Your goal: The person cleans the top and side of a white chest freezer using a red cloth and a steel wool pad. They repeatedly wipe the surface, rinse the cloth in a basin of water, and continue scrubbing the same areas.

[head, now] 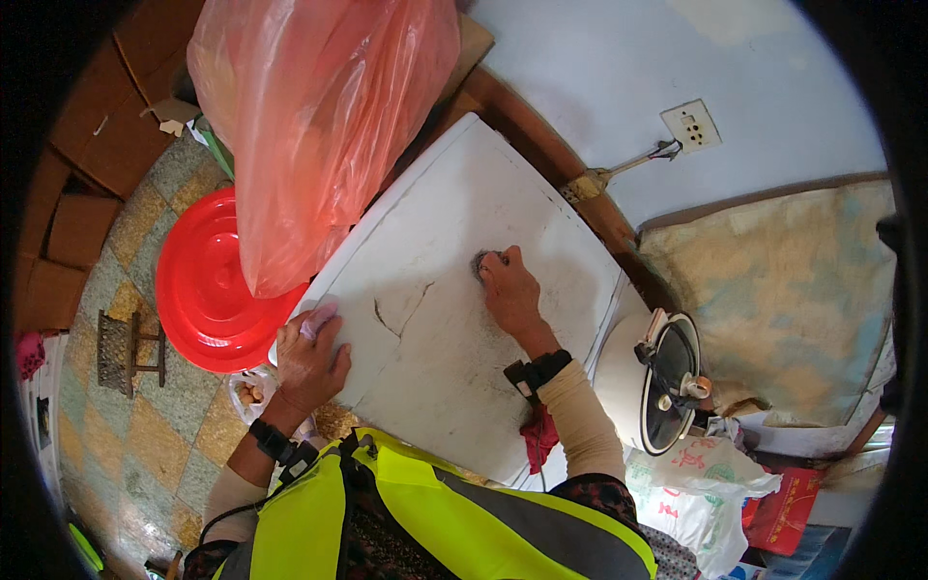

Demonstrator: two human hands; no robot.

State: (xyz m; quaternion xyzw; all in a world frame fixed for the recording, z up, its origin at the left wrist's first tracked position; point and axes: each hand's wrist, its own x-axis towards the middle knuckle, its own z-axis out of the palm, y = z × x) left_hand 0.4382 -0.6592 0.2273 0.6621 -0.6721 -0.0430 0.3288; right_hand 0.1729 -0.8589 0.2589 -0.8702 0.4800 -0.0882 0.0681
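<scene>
A white appliance-like top (435,348) with cracks and dark smudges lies before me. My right hand (511,290) presses a dark grey scouring pad (478,265), seemingly steel wool, onto its surface right of the middle. My left hand (312,359) rests at the top's left edge, with a pale purple cloth or sponge (319,321) under its fingers. Each wrist wears a black strap with a small device. A red cloth (539,438) hangs near the front right edge, below my right forearm.
A large pink plastic bag (326,130) overhangs the top's far left edge. Beside it are a red plastic lid or basin (217,290) and a small wooden stool (130,353) on the tiled floor. At right stand a white pot with a glass lid (631,384) and plastic bags (696,493); a socket (691,126) is on the wall.
</scene>
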